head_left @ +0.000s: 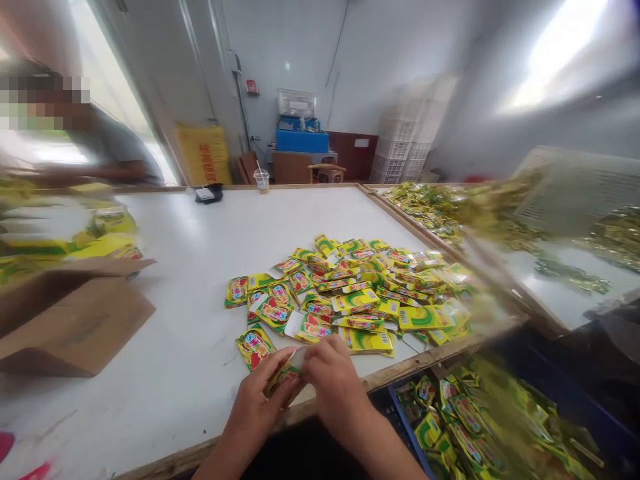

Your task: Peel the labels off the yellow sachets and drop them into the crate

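Note:
Near the table's front edge, my left hand (254, 403) is closed round a small yellow-green cardboard box (298, 361), its white flap end upward. At that end my right hand (336, 381) has its fingers bent against the box; the fingertips are partly hidden. Just beyond my hands spreads a heap of similar printed boxes (356, 303), yellow and green with colourful lettering. Several have white end flaps sticking out. One box (255, 345) lies flat right beside my left hand.
A blue crate (407, 427) of packed boxes stands low at right. Gold-green packets (425, 207) lie beyond a wooden divider (445, 257), by a white basket (575, 193). An open brown carton (85, 327) is at left, with a person (113, 143) behind. A cup (261, 180) stands far back.

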The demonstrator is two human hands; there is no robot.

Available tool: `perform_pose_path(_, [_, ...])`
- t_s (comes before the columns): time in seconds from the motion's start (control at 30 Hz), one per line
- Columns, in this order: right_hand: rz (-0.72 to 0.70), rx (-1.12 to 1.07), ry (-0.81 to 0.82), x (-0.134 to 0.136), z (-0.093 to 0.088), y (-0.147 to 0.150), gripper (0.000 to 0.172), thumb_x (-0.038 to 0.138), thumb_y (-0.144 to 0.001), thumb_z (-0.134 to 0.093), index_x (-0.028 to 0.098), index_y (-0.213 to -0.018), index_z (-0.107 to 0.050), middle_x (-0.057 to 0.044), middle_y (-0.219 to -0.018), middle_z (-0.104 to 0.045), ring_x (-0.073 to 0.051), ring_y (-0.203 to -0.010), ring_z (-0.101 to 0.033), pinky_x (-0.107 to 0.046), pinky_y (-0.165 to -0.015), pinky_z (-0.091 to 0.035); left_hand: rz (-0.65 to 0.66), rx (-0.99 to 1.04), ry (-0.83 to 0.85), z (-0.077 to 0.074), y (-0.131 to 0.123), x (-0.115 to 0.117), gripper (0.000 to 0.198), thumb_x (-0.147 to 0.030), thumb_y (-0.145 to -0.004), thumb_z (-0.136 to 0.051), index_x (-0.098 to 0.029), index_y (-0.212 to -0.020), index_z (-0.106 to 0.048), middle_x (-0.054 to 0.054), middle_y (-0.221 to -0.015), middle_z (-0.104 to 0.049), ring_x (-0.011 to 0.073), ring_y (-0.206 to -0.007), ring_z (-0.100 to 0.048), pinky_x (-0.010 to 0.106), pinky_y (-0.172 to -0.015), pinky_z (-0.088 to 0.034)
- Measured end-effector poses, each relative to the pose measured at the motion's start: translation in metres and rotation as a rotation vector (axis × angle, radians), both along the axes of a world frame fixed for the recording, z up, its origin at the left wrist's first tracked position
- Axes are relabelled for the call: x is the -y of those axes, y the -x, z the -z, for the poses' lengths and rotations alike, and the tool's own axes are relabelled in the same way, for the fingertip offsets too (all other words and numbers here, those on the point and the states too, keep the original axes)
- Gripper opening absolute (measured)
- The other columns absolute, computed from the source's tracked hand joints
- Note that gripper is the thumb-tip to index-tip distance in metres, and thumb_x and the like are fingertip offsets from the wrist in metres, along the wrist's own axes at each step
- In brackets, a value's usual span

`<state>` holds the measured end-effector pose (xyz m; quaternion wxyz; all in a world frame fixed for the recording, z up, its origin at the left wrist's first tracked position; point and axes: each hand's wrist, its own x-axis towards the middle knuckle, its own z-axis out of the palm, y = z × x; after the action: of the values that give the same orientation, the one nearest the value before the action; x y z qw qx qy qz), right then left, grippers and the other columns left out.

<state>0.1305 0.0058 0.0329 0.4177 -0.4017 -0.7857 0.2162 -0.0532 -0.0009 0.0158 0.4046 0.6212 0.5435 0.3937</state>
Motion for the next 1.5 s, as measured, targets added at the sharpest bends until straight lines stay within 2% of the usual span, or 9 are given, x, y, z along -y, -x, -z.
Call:
perform_pose_path(0.13, [0.029, -0.312, 0.175, -0.003, -0.008, 0.003, 0.026, 0.017, -0.088, -0.056, 0.027, -0.108, -0.069, -0.009, -0.112, -0.06, -0.024, -0.098, -0.056, -0.036, -0.078, -0.051, -0.045, 0.35, 0.146, 0.001, 0.007, 0.017, 0.029, -0.037, -0.084, -0.066, -0.023, -0.109, -0.062, 0.005, -0.112, -0.071, 0.0263, -0.109, -0.063, 0.034, -0.09, -0.053])
perform_pose_path(0.23, [0.006, -0.63, 0.602, -0.009, 0.007, 0.008, 0.018, 0.032, -0.08, -0.069, 0.02, -0.093, -0.073, -0.004, -0.078, -0.063, -0.016, -0.062, -0.057, -0.026, -0.049, -0.048, -0.102, 0.439, 0.217, 0.007, 0.011, 0.025, 0.038, -0.043, -0.087, -0.063, -0.023, -0.119, -0.064, 0.006, -0.124, -0.068, 0.0272, -0.121, -0.057, 0.038, -0.102, -0.047])
perform_pose_path(0.37, [-0.11, -0.765, 0.907, -0.014, 0.017, 0.015, 0.02, 0.032, -0.068, -0.079, 0.016, -0.078, -0.072, 0.002, -0.059, -0.059, -0.009, -0.05, -0.048, -0.022, -0.048, -0.042, -0.041, 0.525, 0.267, 0.001, 0.014, 0.026, 0.043, -0.046, -0.094, -0.05, -0.022, -0.128, -0.063, 0.006, -0.133, -0.064, 0.0266, -0.133, -0.048, 0.044, -0.115, -0.032])
perform_pose_path(0.6, [-0.034, -0.429, 0.504, -0.019, 0.01, 0.023, 0.035, 0.008, -0.068, -0.056, 0.023, -0.089, -0.079, 0.0, -0.074, -0.068, -0.014, -0.064, -0.054, -0.022, -0.055, -0.041, -0.014, 0.473, 0.291, -0.021, 0.024, 0.003, 0.042, -0.034, -0.074, -0.077, -0.024, -0.114, -0.072, 0.006, -0.122, -0.071, 0.0292, -0.118, -0.061, 0.04, -0.103, -0.048])
perform_pose_path(0.77, [-0.072, -0.386, 0.54, -0.021, 0.011, 0.024, 0.039, 0.009, -0.075, -0.053, 0.025, -0.099, -0.078, 0.001, -0.074, -0.066, -0.013, -0.058, -0.052, -0.023, -0.054, -0.039, -0.016, 0.547, 0.363, -0.025, 0.023, 0.003, 0.036, -0.037, -0.081, -0.07, -0.02, -0.113, -0.072, 0.009, -0.12, -0.071, 0.0275, -0.117, -0.061, 0.036, -0.101, -0.047])
perform_pose_path(0.97, [-0.07, -0.284, 0.455, -0.017, -0.002, 0.023, 0.015, 0.014, -0.076, -0.066, 0.022, -0.078, -0.079, 0.001, -0.065, -0.061, -0.013, -0.061, -0.051, -0.024, -0.059, -0.039, -0.291, 0.109, 0.178, -0.027, 0.021, 0.016, 0.027, -0.044, -0.071, -0.076, -0.022, -0.086, -0.076, 0.002, -0.085, -0.076, 0.0241, -0.083, -0.069, 0.028, -0.074, -0.054])
perform_pose_path(1.17, [-0.168, -0.398, 0.622, -0.017, 0.005, 0.019, 0.017, 0.018, -0.077, -0.069, 0.022, -0.09, -0.079, 0.0, -0.073, -0.065, -0.013, -0.061, -0.051, -0.024, -0.057, -0.04, -0.022, 0.267, 0.375, -0.044, 0.026, 0.001, 0.026, -0.041, -0.071, -0.075, -0.017, -0.082, -0.077, 0.003, -0.067, -0.067, 0.0166, -0.06, -0.059, 0.025, -0.056, -0.052])
perform_pose_path(1.33, [-0.178, -0.474, 0.711, -0.023, 0.013, 0.024, 0.023, 0.019, -0.077, -0.07, 0.025, -0.096, -0.079, 0.002, -0.07, -0.063, -0.011, -0.056, -0.048, -0.021, -0.05, -0.036, -0.058, 0.018, 0.055, -0.032, 0.023, -0.006, 0.022, -0.036, -0.073, -0.075, -0.023, -0.09, -0.078, 0.001, -0.069, -0.063, 0.0134, -0.052, -0.056, 0.021, -0.045, -0.05])
perform_pose_path(1.5, [-0.181, -0.578, 0.638, -0.024, 0.012, 0.02, 0.021, 0.037, -0.084, -0.069, 0.024, -0.097, -0.08, -0.004, -0.079, -0.068, -0.016, -0.073, -0.059, -0.024, -0.062, -0.047, -0.062, 0.287, 0.141, -0.012, 0.028, -0.012, 0.019, -0.034, -0.077, -0.075, -0.02, -0.09, -0.075, -0.002, -0.064, -0.06, 0.0121, -0.053, -0.055, 0.022, -0.046, -0.049])
